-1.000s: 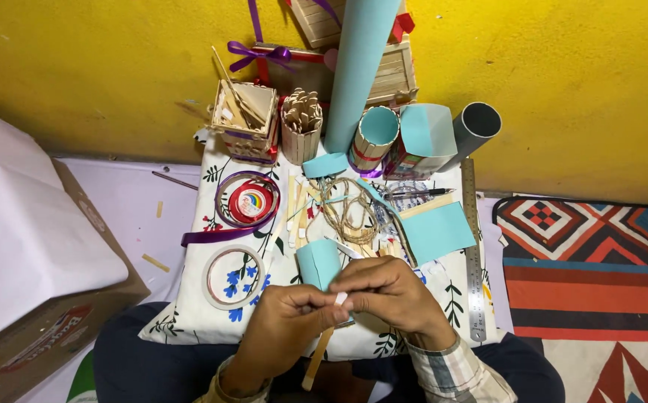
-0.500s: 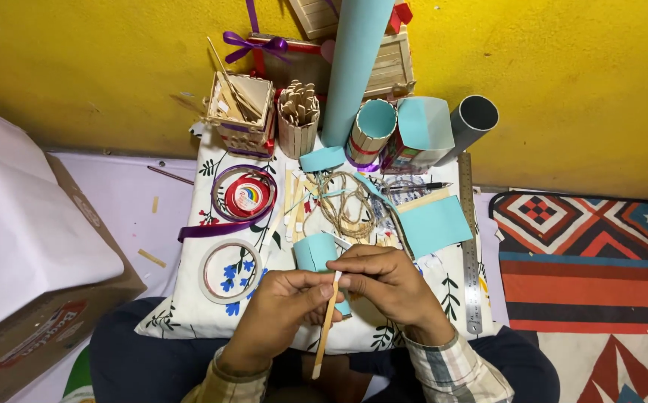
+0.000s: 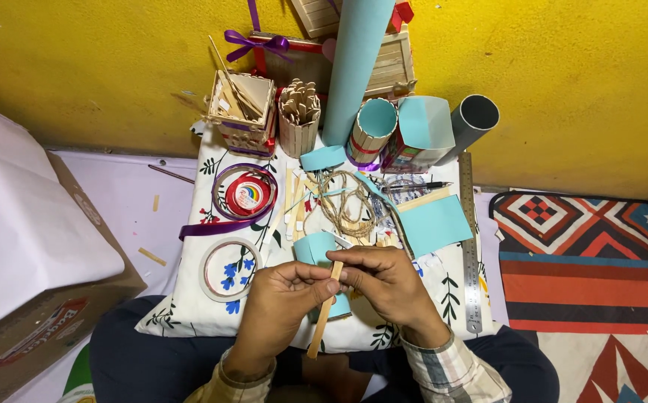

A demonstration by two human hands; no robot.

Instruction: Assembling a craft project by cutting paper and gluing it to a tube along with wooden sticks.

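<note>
- Stick (image 3: 324,312): I see the wooden craft stick pinched near its top end, hanging down-left.
- Left hand (image 3: 275,298) and right hand (image 3: 383,282) both clench it, above the floral cushion (image 3: 182,298).

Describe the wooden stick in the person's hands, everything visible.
The wooden stick is a flat, pale, craft-type strip of plain wood. It hangs nearly upright, leaning slightly, lower end toward the lap. The left hand and right hand pinch its upper end between fingers. Behind it sits a light-blue paper piece.
</note>
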